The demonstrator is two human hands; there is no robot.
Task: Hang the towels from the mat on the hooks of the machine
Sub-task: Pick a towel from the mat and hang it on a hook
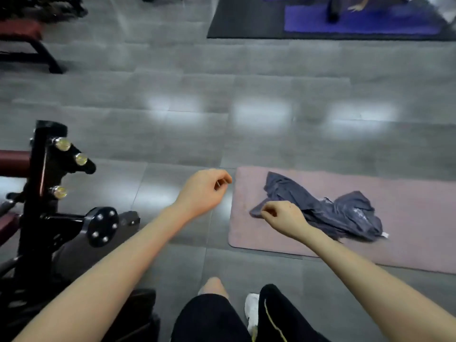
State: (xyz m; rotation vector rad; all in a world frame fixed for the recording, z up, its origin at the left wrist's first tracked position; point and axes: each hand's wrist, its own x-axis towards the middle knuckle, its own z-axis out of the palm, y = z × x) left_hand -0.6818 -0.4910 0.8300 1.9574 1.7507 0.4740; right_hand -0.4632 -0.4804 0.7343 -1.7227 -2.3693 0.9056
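Note:
A crumpled grey-blue towel (pixel 330 211) lies on a pink mat (pixel 419 218) on the floor at the right. My right hand (pixel 283 218) is over the towel's left corner, fingers curled; whether it pinches the cloth I cannot tell. My left hand (pixel 204 191) hovers over the floor just left of the mat, fingers loosely curled, holding nothing. The black machine (pixel 39 193) stands at the left, with three shiny round-tipped hooks (pixel 63 143) on its upright post. No towel hangs on them.
Grey tiled floor spreads between machine and mat. A round black plate (pixel 102 225) juts from the machine near my left forearm. A red bench (pixel 22 40) sits far left, a black and purple mat (pixel 345 23) far right. My legs and white shoe (pixel 251 314) are below.

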